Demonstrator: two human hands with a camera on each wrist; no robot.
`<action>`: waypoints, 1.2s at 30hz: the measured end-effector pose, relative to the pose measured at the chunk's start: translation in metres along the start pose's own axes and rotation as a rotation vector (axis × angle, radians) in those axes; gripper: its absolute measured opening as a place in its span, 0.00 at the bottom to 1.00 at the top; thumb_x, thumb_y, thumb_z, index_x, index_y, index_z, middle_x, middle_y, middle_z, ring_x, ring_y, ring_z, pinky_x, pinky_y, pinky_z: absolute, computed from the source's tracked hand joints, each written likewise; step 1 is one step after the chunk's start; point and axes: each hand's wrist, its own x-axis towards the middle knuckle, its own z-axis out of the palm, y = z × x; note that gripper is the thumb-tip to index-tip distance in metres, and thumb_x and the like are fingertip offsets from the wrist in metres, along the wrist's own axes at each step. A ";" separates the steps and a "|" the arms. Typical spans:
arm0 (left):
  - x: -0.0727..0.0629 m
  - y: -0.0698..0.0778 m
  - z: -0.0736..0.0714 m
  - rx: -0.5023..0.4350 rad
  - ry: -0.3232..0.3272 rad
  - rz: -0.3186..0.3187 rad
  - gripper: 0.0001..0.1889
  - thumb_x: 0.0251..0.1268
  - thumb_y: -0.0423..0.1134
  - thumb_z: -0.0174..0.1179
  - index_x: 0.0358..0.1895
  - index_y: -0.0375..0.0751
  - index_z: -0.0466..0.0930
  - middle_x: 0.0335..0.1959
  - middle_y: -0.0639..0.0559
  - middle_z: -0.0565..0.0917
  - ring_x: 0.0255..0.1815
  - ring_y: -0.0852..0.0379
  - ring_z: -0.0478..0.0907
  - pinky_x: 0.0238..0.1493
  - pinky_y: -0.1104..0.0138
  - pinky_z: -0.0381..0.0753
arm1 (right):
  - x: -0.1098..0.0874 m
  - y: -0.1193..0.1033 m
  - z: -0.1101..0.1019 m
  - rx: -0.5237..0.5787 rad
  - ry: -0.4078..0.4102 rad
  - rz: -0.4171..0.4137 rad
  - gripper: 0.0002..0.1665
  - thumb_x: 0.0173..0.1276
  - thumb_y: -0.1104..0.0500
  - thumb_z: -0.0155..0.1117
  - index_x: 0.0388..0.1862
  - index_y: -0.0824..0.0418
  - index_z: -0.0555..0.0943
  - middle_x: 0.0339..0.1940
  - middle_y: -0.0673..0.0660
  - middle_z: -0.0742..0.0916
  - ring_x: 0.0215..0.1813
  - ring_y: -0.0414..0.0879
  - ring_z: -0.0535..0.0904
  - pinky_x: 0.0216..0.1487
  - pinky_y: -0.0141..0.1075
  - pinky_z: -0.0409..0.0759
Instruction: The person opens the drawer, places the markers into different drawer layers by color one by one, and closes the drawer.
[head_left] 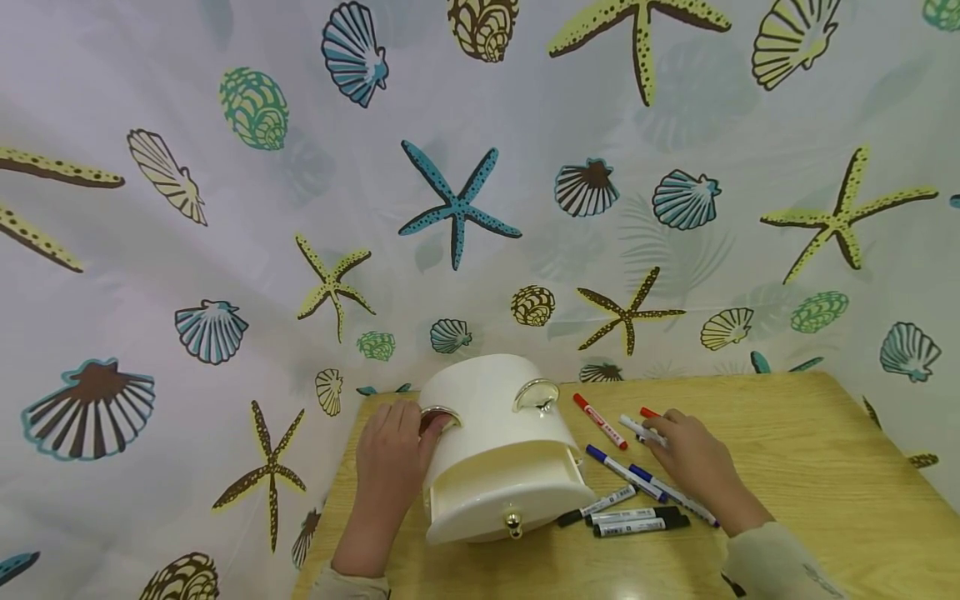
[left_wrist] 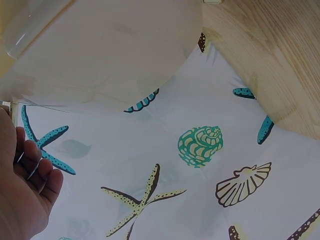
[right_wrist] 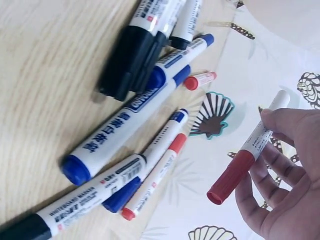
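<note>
A white rounded storage box [head_left: 487, 400] stands on the table, its front drawer [head_left: 487, 508] pulled out and fitted with a gold knob [head_left: 513, 523]. My left hand [head_left: 393, 454] is at the box's left side, thumb and fingers gripping the gold-rimmed handle [head_left: 441, 414]. In the left wrist view, the left hand's [left_wrist: 27, 185] other fingers curl loosely below the box's edge. My right hand [head_left: 693, 458] is above the table, right of the box. It pinches a white marker with a red cap [right_wrist: 250, 145] between thumb and fingers, clear of the other markers.
Several blue markers [head_left: 626, 473] and black markers [head_left: 637, 527] lie to the right of the drawer. A red marker [head_left: 600, 422] lies farther back. The wooden table [head_left: 810, 467] meets a shell-and-starfish patterned cloth [head_left: 525, 250] behind and at the sides. A second handle [head_left: 537, 393] is on the box's right.
</note>
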 end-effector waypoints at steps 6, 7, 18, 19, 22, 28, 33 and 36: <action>0.000 0.000 0.001 0.005 0.007 -0.001 0.24 0.66 0.49 0.74 0.30 0.38 0.69 0.23 0.50 0.67 0.24 0.54 0.58 0.26 0.65 0.63 | 0.002 -0.008 -0.010 0.008 0.029 -0.040 0.15 0.71 0.56 0.75 0.55 0.57 0.88 0.39 0.52 0.84 0.35 0.45 0.78 0.27 0.37 0.75; 0.000 0.000 0.001 0.006 0.007 -0.002 0.24 0.66 0.49 0.74 0.30 0.38 0.69 0.23 0.50 0.67 0.24 0.55 0.58 0.26 0.65 0.63 | 0.003 -0.009 -0.011 0.007 0.032 -0.046 0.16 0.71 0.56 0.75 0.55 0.57 0.87 0.39 0.52 0.84 0.35 0.44 0.78 0.27 0.37 0.74; 0.000 0.000 0.001 0.013 -0.007 -0.009 0.24 0.67 0.50 0.73 0.30 0.38 0.69 0.23 0.50 0.67 0.25 0.54 0.58 0.27 0.65 0.63 | 0.004 -0.027 -0.030 0.007 0.089 -0.122 0.15 0.71 0.58 0.75 0.55 0.55 0.88 0.40 0.51 0.85 0.35 0.42 0.78 0.27 0.34 0.73; 0.000 0.000 0.001 0.012 -0.003 -0.008 0.24 0.66 0.49 0.74 0.30 0.38 0.69 0.23 0.50 0.68 0.25 0.54 0.58 0.27 0.65 0.63 | 0.004 -0.029 -0.032 0.008 0.093 -0.127 0.15 0.71 0.58 0.75 0.55 0.55 0.88 0.40 0.50 0.85 0.35 0.42 0.78 0.27 0.34 0.73; 0.000 -0.001 0.001 0.013 -0.005 -0.013 0.23 0.66 0.49 0.74 0.30 0.38 0.69 0.23 0.50 0.68 0.25 0.54 0.59 0.27 0.65 0.63 | 0.005 -0.038 -0.038 0.013 0.103 -0.141 0.15 0.71 0.57 0.75 0.55 0.54 0.88 0.41 0.50 0.85 0.37 0.43 0.79 0.28 0.33 0.74; -0.003 -0.003 -0.001 0.020 -0.016 -0.019 0.24 0.66 0.50 0.73 0.29 0.39 0.69 0.23 0.51 0.68 0.24 0.54 0.58 0.25 0.65 0.62 | 0.006 -0.057 -0.050 0.038 0.124 -0.169 0.15 0.71 0.57 0.75 0.55 0.54 0.89 0.42 0.50 0.86 0.38 0.44 0.79 0.27 0.32 0.74; -0.004 -0.003 -0.001 0.020 -0.022 -0.021 0.24 0.67 0.52 0.71 0.29 0.39 0.69 0.23 0.51 0.69 0.24 0.54 0.59 0.26 0.65 0.63 | 0.005 -0.066 -0.054 0.023 0.184 -0.220 0.15 0.68 0.58 0.78 0.53 0.54 0.90 0.41 0.49 0.87 0.37 0.42 0.79 0.27 0.31 0.73; -0.002 -0.003 0.001 0.021 -0.020 -0.022 0.24 0.68 0.53 0.70 0.29 0.39 0.69 0.23 0.51 0.69 0.24 0.53 0.60 0.27 0.64 0.64 | 0.006 -0.069 -0.057 0.015 0.236 -0.257 0.15 0.66 0.59 0.79 0.51 0.54 0.90 0.40 0.48 0.87 0.36 0.41 0.79 0.27 0.31 0.73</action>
